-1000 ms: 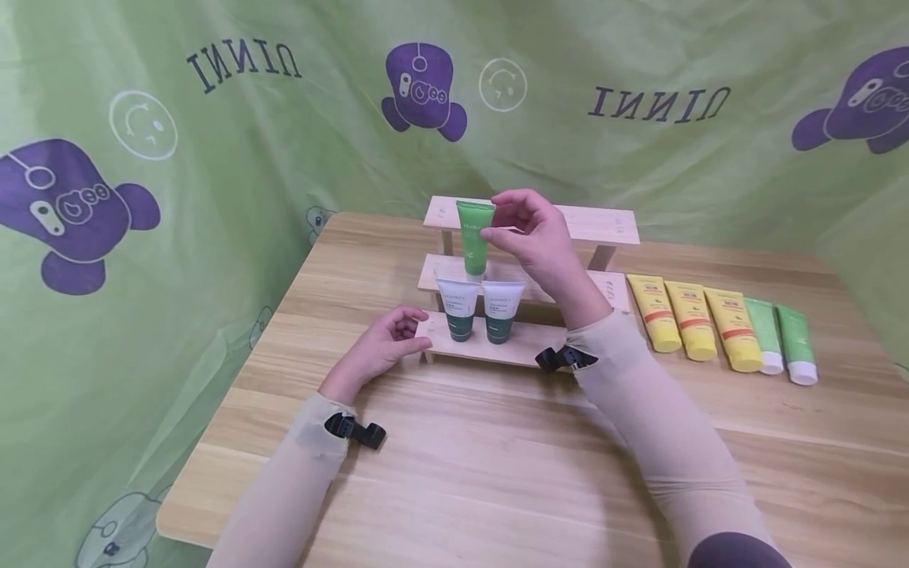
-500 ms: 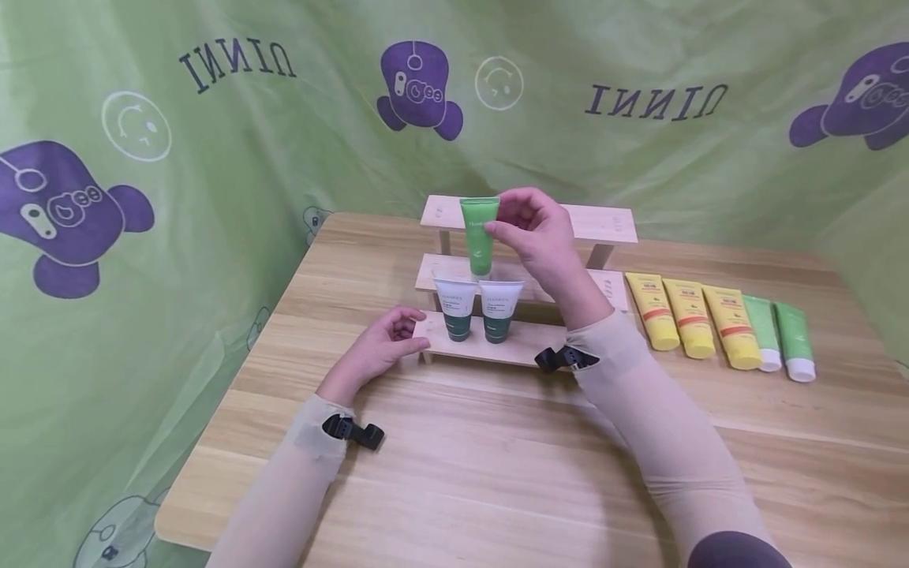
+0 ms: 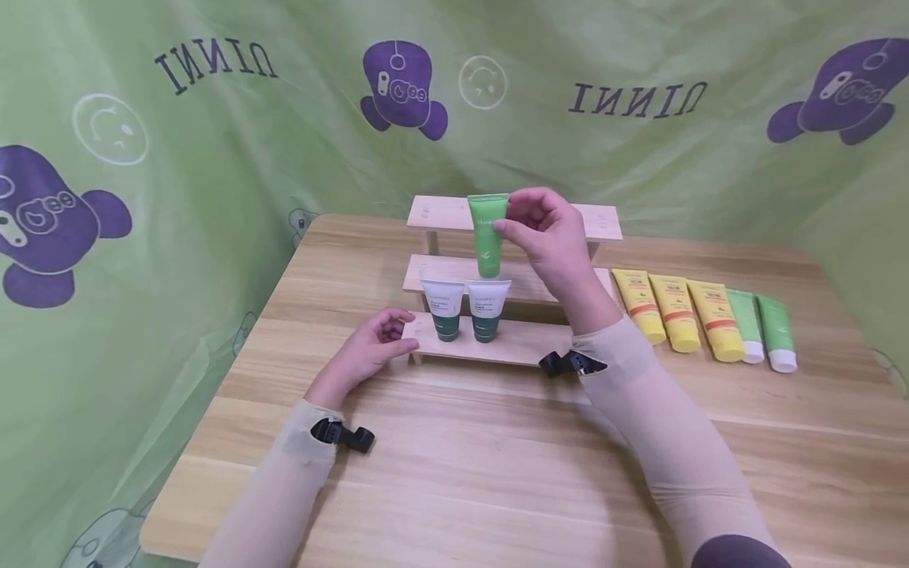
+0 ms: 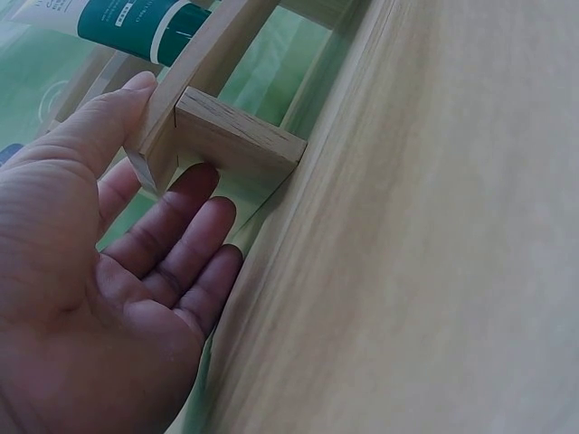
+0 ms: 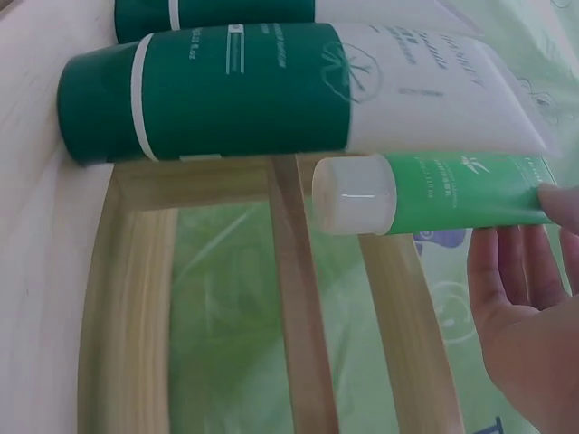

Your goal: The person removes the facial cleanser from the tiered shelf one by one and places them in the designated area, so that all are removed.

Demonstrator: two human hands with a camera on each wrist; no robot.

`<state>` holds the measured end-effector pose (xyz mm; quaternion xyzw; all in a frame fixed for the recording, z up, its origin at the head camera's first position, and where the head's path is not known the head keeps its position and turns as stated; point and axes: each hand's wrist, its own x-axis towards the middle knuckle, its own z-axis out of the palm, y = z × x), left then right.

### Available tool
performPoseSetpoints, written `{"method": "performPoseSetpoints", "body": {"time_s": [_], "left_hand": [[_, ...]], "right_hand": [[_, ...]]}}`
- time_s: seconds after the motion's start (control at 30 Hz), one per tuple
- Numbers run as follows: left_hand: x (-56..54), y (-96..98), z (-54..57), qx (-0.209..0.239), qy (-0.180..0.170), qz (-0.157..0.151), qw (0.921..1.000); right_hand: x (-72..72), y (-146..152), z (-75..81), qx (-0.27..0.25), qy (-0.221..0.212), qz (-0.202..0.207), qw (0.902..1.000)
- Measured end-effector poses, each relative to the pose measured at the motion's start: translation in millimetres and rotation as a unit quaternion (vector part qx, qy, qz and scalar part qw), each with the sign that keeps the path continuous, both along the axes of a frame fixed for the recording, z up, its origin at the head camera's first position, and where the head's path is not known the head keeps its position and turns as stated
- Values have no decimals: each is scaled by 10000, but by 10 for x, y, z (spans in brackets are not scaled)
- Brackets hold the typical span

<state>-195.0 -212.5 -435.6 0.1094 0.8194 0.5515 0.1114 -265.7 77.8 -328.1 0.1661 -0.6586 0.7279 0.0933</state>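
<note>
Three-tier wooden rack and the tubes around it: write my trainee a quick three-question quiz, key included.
1. How many yellow tubes lie on the table?
2. True or false: the right hand holds a green tube with its cap turned downward.
3. Which tier of the wooden rack bears the two white-and-dark-green tubes: A, top; B, middle; C, bottom?

Key: 1. Three. 2. True. 3. C.

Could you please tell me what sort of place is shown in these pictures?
Perhaps a small staged corner for filming or product display: a printed green sheet hangs behind a wooden table bearing a tiered rack with two white-and-green tubes.
</note>
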Motion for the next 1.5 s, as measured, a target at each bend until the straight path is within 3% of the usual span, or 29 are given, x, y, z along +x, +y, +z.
{"method": "performPoseSetpoints", "body": {"time_s": [0.43,0.97,1.23,1.5], "left_hand": [[14,-7,1,90,-1,-17,10000],[3,6,-19,154,62,-77,9998],[-132,-80,-311,221,93,-60,9997],[-139,-86,-336,253,178,-60,9995]], "right_hand": [[169,300,18,-823,224,-51,9963],[567,1014,104,-873,233,-602,9941],[672,1308,62,-1192,55,-918,9886],[818,1593,-129,-1160,-306,-1116,9865]]}}
